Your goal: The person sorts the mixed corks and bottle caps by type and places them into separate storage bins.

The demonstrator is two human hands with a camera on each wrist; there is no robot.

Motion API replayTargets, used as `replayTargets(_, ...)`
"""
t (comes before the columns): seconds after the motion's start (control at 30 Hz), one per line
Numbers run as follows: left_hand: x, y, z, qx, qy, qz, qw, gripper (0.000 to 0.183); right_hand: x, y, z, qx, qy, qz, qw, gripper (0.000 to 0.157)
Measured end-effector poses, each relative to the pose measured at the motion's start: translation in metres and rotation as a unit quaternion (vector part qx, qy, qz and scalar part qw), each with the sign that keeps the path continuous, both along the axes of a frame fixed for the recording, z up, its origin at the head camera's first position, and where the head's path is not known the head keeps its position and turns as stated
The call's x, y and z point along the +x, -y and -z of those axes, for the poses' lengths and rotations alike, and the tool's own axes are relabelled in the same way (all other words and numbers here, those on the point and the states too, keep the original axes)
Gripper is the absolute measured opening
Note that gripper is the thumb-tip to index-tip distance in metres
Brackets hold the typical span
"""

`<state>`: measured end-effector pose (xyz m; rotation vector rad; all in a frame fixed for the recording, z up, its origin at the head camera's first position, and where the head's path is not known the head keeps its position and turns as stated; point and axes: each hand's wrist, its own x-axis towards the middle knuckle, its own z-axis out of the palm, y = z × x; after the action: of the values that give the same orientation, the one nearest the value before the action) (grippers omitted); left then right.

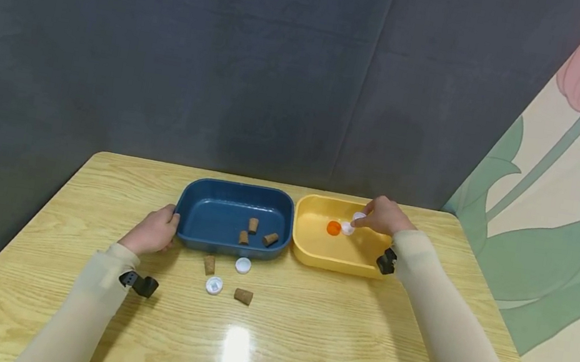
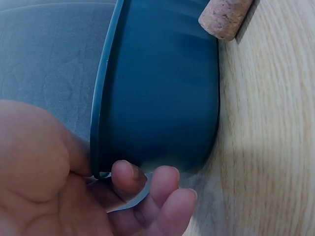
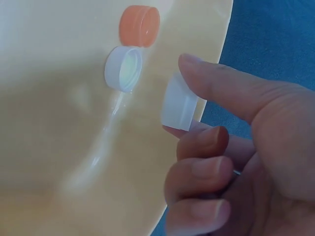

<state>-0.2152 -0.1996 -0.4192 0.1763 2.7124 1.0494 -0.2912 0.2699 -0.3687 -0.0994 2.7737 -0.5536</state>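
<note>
With thumb and fingertip, my right hand (image 1: 384, 216) pinches a white bottle cap (image 3: 178, 103) over the yellow bin (image 1: 336, 265). An orange bottle cap (image 3: 140, 26) and another white cap (image 3: 123, 69) lie close together in that bin. At the other side, my left hand (image 1: 154, 229) grips the left end of the blue bin (image 2: 162, 88), its fingers curled at the outer wall under the rim; the thumb is partly hidden behind the rim. Three corks, one of them an upright-looking cork (image 1: 253, 225), are in the blue bin's right half.
In front of the blue bin, two corks lie on the wooden table (image 1: 322, 338), one cork (image 1: 209, 265) nearer the bin and another cork (image 1: 243, 296) closer to me. Two white caps, one white cap (image 1: 243, 265) near the bin, lie among them. A dark curtain (image 1: 296, 68) hangs behind.
</note>
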Motion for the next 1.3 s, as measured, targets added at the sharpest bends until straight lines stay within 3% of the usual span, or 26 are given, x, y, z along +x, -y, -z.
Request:
replayTargets(0.3,0.001,0.001,0.001,-0.004,-0.003,0.002,1.0000,0.036,0.000,-0.003,0.004,-0.007,0.026,0.023,0.999,0.062)
replayTargets(0.77,0.000,0.001,0.001,-0.006,-0.003,-0.002,1.0000,0.036,-0.001,-0.011,0.013,-0.029,0.021,0.004,0.999,0.058)
replayTargets(1.0,-0.001,0.001,0.001,-0.005,-0.003,-0.003,1.0000,0.036,0.008,-0.004,0.008,-0.086,0.006,-0.003,0.996,0.066)
replayTargets(1.13,-0.002,0.001,0.001,-0.005,-0.003,-0.001,1.0000,0.036,0.021,0.009,0.002,-0.173,-0.032,-0.030,0.984,0.060)
replayTargets(1.23,-0.001,0.001,0.001,-0.004,-0.001,-0.001,1.0000,0.036,0.036,0.021,0.000,-0.244,-0.044,-0.055,0.967,0.051)
replayTargets(1.3,-0.001,0.001,0.002,-0.003,0.001,-0.001,1.0000,0.036,0.049,0.030,-0.002,-0.291,-0.025,-0.073,0.954,0.047)
